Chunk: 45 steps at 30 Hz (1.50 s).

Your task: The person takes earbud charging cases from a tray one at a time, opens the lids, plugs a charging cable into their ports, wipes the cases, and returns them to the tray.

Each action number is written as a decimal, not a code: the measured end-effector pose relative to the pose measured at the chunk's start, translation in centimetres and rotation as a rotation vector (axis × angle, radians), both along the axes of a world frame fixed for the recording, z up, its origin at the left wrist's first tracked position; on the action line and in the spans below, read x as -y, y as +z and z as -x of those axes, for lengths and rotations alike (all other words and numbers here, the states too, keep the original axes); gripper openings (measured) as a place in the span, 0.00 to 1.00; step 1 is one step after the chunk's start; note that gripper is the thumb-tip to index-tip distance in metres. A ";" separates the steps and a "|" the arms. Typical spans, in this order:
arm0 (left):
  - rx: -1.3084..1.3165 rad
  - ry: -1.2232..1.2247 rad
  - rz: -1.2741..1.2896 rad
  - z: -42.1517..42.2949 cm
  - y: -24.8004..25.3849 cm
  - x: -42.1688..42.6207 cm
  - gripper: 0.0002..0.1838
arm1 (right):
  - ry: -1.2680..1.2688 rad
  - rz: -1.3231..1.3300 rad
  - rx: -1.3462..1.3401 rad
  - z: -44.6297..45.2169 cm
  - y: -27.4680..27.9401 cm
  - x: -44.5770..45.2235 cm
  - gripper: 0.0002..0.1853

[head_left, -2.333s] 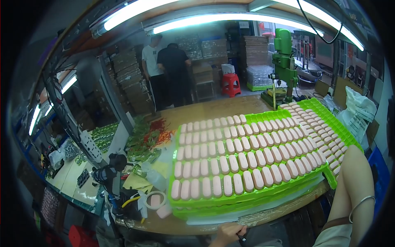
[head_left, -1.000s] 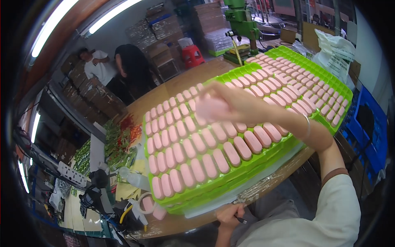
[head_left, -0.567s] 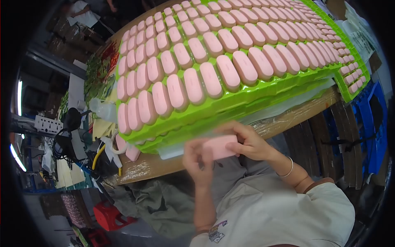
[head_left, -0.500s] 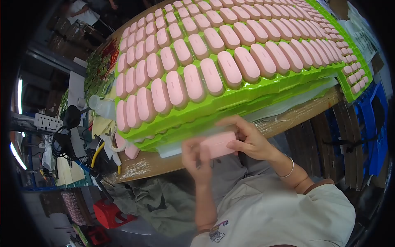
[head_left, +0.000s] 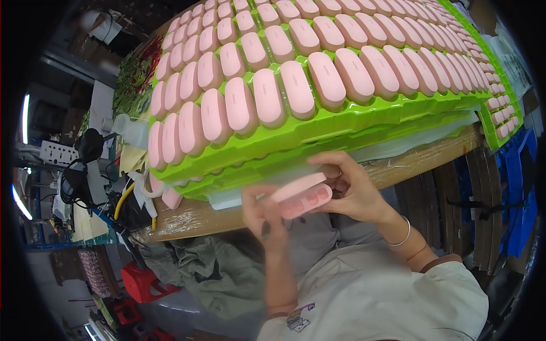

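Between my hands is a small oblong pink case (head_left: 300, 187), held above my lap in front of the table edge. Its lid is tilted up, and shallow pink compartments show inside the lower half. My right hand (head_left: 357, 190) grips the right end, fingers curled behind the lid and base. At the left end is my left hand (head_left: 265, 213), its fingers blurred by motion but closed about the case. Rows of similar pink cases, lids shut, stand in a bright green tray (head_left: 296, 133) just beyond my hands.
More green trays are stacked under the top one on the wooden table (head_left: 187, 221). To the left are a translucent bottle (head_left: 131, 132), cables and a power strip (head_left: 58, 152). A red stool (head_left: 139, 282) stands below left, blue crates (head_left: 518, 193) at right. Another person (head_left: 105, 27) is far back.
The pink case, shut half a second ago, is now open with its lid raised and compartments showing. Both hands still hold it. The view has shifted slightly.
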State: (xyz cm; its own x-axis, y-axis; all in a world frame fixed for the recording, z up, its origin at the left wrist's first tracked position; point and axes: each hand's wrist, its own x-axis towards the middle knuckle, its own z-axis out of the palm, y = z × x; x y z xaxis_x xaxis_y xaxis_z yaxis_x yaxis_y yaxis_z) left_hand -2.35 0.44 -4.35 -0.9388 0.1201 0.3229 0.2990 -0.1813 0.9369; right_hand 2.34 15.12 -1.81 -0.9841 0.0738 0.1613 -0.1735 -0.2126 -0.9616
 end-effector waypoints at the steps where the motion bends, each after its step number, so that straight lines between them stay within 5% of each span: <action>1: 0.003 -0.001 -0.002 -0.1 0.2 0.0 0.20 | 0.005 0.016 -0.005 0.0 0.1 0.0 0.31; 9: 0.111 -0.100 0.023 -0.9 -1.1 1.8 0.33 | 0.005 0.049 0.011 0.2 -0.1 -0.1 0.32; 15: -0.040 0.050 0.046 -0.7 -1.8 1.2 0.38 | 0.000 0.041 0.007 0.1 -0.1 -0.2 0.32; 30: 0.007 -0.097 0.050 -0.7 -1.9 1.5 0.44 | -0.005 0.052 -0.024 0.2 -0.3 0.0 0.34; 37: 0.018 -0.074 -0.040 -0.8 -1.7 1.0 0.43 | -0.009 0.062 -0.029 0.2 -0.2 -0.1 0.34; 39: 0.079 -0.227 0.018 -0.8 -1.7 1.8 0.16 | -0.005 0.049 -0.026 0.1 -0.1 -0.1 0.34; 43: 0.094 -0.259 0.033 -0.8 -1.7 1.9 0.19 | 0.007 0.075 -0.029 0.1 -0.3 -0.2 0.35; 45: 0.150 -0.270 -0.067 -0.9 -1.0 1.5 0.28 | 0.009 0.089 -0.029 0.1 -0.3 -0.1 0.35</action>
State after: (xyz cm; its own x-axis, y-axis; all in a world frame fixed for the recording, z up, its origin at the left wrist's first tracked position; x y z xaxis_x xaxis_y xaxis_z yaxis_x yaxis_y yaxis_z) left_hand -1.41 -1.03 -5.34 -0.9136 0.3546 0.1990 0.0912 -0.2984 0.9501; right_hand 2.21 15.25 -2.08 -0.9798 0.0806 0.1829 -0.1988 -0.2989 -0.9333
